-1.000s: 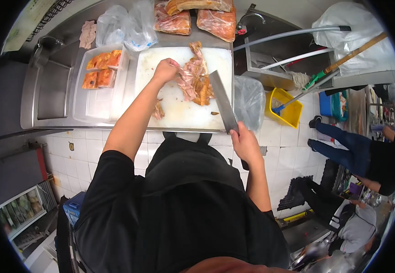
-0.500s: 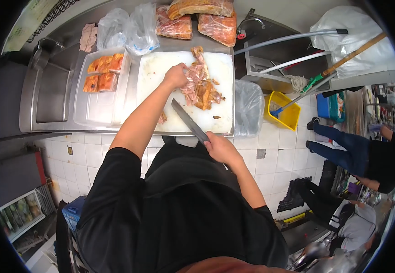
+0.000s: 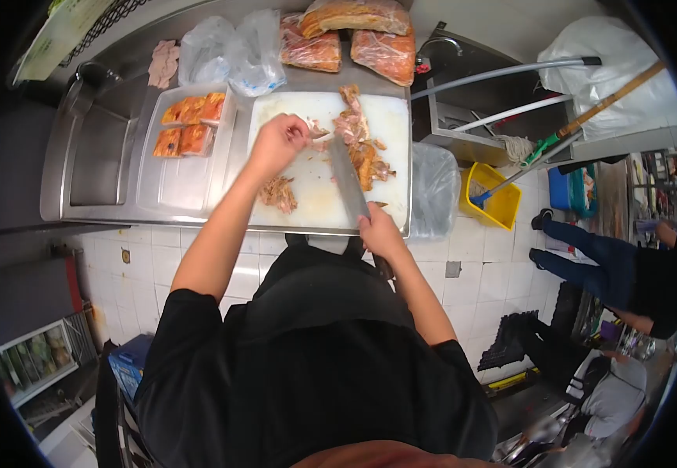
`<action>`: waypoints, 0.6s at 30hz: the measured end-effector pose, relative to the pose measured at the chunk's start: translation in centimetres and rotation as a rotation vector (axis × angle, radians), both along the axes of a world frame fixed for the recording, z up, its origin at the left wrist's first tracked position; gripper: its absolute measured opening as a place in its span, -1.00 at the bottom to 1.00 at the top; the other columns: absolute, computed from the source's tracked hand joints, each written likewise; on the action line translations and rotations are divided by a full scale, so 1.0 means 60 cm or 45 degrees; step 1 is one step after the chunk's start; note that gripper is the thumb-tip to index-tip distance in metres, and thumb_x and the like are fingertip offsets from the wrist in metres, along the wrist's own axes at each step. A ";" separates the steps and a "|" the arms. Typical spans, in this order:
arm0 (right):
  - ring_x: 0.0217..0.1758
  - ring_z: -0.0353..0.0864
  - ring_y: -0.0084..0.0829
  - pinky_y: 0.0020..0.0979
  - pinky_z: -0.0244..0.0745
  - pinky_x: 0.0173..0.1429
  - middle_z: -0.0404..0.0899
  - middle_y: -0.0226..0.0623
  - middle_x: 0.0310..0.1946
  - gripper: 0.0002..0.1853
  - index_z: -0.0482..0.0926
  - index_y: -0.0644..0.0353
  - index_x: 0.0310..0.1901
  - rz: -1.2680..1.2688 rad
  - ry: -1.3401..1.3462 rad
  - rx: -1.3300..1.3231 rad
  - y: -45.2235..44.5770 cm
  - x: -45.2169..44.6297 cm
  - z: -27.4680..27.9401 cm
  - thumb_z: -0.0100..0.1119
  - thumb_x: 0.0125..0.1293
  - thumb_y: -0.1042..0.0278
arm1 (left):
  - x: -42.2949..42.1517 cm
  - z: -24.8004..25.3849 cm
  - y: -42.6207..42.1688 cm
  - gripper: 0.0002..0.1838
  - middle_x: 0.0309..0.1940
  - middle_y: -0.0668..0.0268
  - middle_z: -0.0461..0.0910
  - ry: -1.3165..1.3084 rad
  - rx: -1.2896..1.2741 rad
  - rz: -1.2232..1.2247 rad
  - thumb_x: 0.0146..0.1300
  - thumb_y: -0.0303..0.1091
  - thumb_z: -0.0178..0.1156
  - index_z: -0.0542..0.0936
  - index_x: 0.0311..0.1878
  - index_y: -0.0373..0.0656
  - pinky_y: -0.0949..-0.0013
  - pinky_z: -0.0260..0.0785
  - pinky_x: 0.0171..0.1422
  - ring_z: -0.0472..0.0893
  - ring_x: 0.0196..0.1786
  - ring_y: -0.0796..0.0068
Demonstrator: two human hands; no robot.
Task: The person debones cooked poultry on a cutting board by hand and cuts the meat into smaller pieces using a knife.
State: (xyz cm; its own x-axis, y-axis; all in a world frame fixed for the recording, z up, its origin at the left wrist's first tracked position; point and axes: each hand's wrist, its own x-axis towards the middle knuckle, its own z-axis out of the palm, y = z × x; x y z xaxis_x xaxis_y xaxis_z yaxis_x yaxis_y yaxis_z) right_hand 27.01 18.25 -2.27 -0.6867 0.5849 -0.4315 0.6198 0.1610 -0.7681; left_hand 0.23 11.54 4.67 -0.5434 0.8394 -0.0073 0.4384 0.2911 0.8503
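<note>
My right hand (image 3: 379,232) is closed round the handle of a long broad knife (image 3: 348,178), whose blade lies over the white cutting board (image 3: 319,204), its tip beside pieces of browned meat (image 3: 363,156). Over the board's left part is my left hand (image 3: 282,140), fingers curled in a pinch near a small whitish scrap (image 3: 319,134); what the fingers hold is too small to make out. A pile of meat shreds (image 3: 278,194) sits at the board's lower left, below my left hand.
Left of the board, a clear plastic tub (image 3: 173,181) holds several meat pieces. Wrapped meat slabs (image 3: 311,45) and plastic bags (image 3: 256,56) lie behind. A yellow bucket (image 3: 501,212) with long-handled tools stands right. Two people (image 3: 604,253) are at the far right.
My left hand has moved left, off the main meat. The knife swung left and then back to the right, its blade now more upright in view. The lower-left shreds are more exposed.
</note>
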 end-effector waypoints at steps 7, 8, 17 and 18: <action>-0.12 0.55 0.27 0.08 0.42 0.01 0.59 0.26 -0.26 -0.75 0.43 0.34 -0.07 0.073 -0.072 0.025 0.009 -0.010 0.045 0.02 0.35 0.33 | 0.163 -0.098 -0.117 -0.67 -0.14 0.13 0.49 0.203 -0.248 -0.177 0.03 -0.62 0.26 0.60 -0.09 -0.15 0.15 0.46 0.02 0.57 -0.07 0.05; -0.14 0.56 0.27 0.10 0.42 -0.02 0.59 0.26 -0.28 -0.76 0.43 0.34 -0.07 0.135 -0.076 0.143 0.007 -0.011 0.065 0.02 0.35 0.34 | 0.160 -0.099 -0.118 -0.67 -0.13 0.13 0.50 0.286 -0.264 -0.144 0.02 -0.61 0.27 0.58 -0.08 -0.19 0.13 0.44 0.07 0.55 -0.02 0.05; -0.28 0.62 0.20 0.14 0.47 -0.12 0.61 0.20 -0.43 -0.79 0.41 0.30 -0.07 0.395 -0.230 0.499 -0.012 -0.011 0.091 -0.02 0.37 0.35 | 0.118 -0.119 -0.085 -0.74 -0.09 0.11 0.50 0.503 -0.234 -0.120 0.04 -0.55 0.27 0.59 -0.14 -0.25 0.12 0.42 0.11 0.54 0.01 0.03; -0.29 0.63 0.20 0.13 0.48 -0.14 0.61 0.19 -0.44 -0.80 0.40 0.30 -0.08 0.415 -0.237 0.524 -0.013 -0.014 0.095 -0.02 0.37 0.35 | 0.116 -0.120 -0.082 -0.76 -0.08 0.10 0.50 0.454 -0.267 -0.158 0.04 -0.54 0.26 0.59 -0.16 -0.26 0.12 0.42 0.11 0.54 0.01 0.04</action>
State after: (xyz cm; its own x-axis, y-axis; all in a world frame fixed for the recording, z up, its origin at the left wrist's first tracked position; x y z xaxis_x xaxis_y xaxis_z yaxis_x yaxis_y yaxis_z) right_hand 26.14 17.45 3.41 -0.7942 0.5012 -0.3436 0.6071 0.6305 -0.4836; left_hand 7.21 6.62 -2.55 -0.4374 0.8991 -0.0144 0.7369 0.3676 0.5672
